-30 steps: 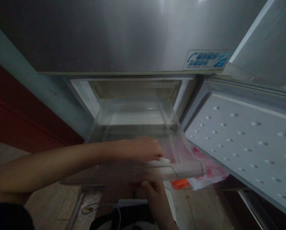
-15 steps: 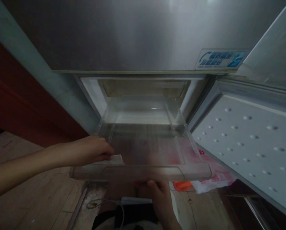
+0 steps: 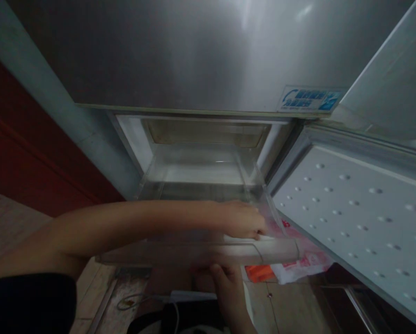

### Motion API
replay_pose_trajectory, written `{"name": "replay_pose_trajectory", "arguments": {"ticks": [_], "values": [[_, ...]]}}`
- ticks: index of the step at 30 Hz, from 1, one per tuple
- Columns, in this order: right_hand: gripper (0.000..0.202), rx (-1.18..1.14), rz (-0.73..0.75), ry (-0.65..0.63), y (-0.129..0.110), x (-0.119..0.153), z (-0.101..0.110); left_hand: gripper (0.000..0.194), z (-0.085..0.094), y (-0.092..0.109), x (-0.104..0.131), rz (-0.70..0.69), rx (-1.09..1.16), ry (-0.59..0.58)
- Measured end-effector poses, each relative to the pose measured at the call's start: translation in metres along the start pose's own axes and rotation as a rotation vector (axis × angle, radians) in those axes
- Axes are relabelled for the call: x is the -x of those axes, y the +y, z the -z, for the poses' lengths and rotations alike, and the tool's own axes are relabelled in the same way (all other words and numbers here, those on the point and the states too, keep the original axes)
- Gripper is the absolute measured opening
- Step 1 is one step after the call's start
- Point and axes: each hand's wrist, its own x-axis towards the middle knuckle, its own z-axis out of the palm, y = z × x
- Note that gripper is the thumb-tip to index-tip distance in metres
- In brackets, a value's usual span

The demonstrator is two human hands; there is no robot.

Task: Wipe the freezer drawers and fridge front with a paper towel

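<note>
A clear plastic freezer drawer (image 3: pixel 141 254) is pulled well out of the fridge's lower compartment. My left hand (image 3: pixel 244 220) reaches across it to the right end, fingers closed on a folded white cloth (image 3: pixel 234 240) pressed along the inside of the front panel. Whether it is fabric or paper I cannot tell; my hand covers most of it. Below the front panel, my right hand (image 3: pixel 227 287) grips the drawer's lower edge near the middle, thumb in front, with its other fingers partly hidden.
The freezer door (image 3: pixel 361 218) hangs open on the right. Above is the closed steel fridge door (image 3: pixel 194 55). A pink-and-white plastic bag (image 3: pixel 308 262) and an orange item (image 3: pixel 260 273) lie on the floor. A white cable (image 3: pixel 134 297) is by my lap.
My left hand has slid with the white cloth from the left end of the drawer front to its right end. My right hand keeps its grip. The view has shifted slightly.
</note>
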Motion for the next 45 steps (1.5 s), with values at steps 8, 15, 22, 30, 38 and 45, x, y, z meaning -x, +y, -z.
{"name": "replay_pose_trajectory", "arguments": {"ticks": [8,15,22,30,38,45], "values": [[0.043,-0.032,0.024,-0.082,-0.001,-0.003,-0.002,0.024,0.008,-0.004,0.047,0.161,-0.04,0.174],[0.038,-0.344,0.055,-0.069,0.013,-0.006,-0.017,0.032,-0.006,0.0,0.142,0.417,-0.039,0.278],[0.036,-0.358,0.107,-0.089,0.003,-0.015,-0.027,0.041,-0.025,-0.004,0.179,0.59,-0.074,0.519],[0.033,-0.402,0.137,-0.021,-0.01,-0.047,-0.022,0.029,-0.021,-0.024,0.191,0.708,0.022,0.949],[0.042,-0.345,0.14,-0.063,-0.031,-0.078,-0.022,0.026,-0.023,-0.035,0.192,0.803,0.24,1.235],[0.055,-0.167,0.088,-0.165,-0.039,-0.099,-0.009,0.022,-0.006,-0.033,0.188,0.81,0.278,1.446]]}}
